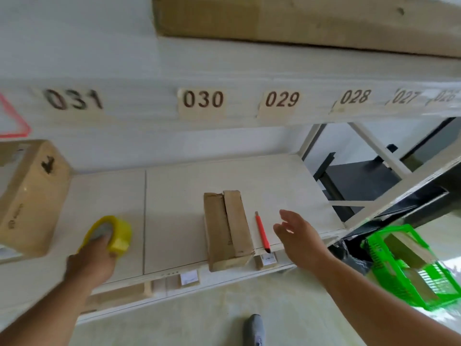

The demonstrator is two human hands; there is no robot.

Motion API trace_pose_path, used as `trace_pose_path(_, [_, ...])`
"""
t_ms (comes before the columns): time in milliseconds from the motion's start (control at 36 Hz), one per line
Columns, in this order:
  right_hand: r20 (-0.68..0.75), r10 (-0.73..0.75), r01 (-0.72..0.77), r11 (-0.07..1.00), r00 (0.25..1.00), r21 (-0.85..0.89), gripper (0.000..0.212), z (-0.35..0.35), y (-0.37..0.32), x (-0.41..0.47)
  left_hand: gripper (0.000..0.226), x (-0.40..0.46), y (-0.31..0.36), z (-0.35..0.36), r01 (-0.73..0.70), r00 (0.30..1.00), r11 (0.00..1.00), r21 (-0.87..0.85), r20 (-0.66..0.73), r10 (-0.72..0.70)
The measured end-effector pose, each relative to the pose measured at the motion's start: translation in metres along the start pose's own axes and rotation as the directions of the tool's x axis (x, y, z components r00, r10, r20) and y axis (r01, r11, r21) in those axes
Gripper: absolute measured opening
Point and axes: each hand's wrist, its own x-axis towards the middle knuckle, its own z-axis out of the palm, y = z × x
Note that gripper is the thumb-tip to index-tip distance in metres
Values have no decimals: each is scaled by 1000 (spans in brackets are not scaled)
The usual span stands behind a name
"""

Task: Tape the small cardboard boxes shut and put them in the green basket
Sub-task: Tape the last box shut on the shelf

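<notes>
Cardboard – a small box [227,229] with flaps untaped lies at the shelf [174,196] front. Left of it, yellow tape [111,234] is gripped by the left hand [94,260]; right of it, the right hand [296,236] hovers open. Flaps are best pressed flat before taping – the green basket [409,265] waits further right, below.

Matt brown cardboard box [228,229], glossy yellow tape roll [112,233], green plastic basket [389,245].

A single wide-angle head-worn camera looks forward and down from close range at a pale shelf [174,196], its numbered edge above, the floor [199,320] below and a green basket [404,265] at lower right.
</notes>
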Motion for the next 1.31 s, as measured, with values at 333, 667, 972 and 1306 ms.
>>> trace_pose_path(333, [166, -336, 340, 940, 927, 5, 18, 6, -111, -99, 15, -154, 74, -124, 25, 978, 247, -969, 75, 195])
trace_pose_path(667, [201, -474, 471, 880, 857, 67, 30, 42, -142, -141, 23, -220, 104, -142, -81, 914, 186, -979, 2, 406])
trace_pose_path(972, [225, -439, 468, 878, 870, -98, 24, 38, -116, -137, 25, -202, 111, -134, -679, 734, 634, -371, -357, 577])
trace_pose_path(1306, [266, -409, 436, 899, 873, -50, 31, 29, -94, -140, 14, -204, 118, -114, -759, 640, 629, -171, -376, 670])
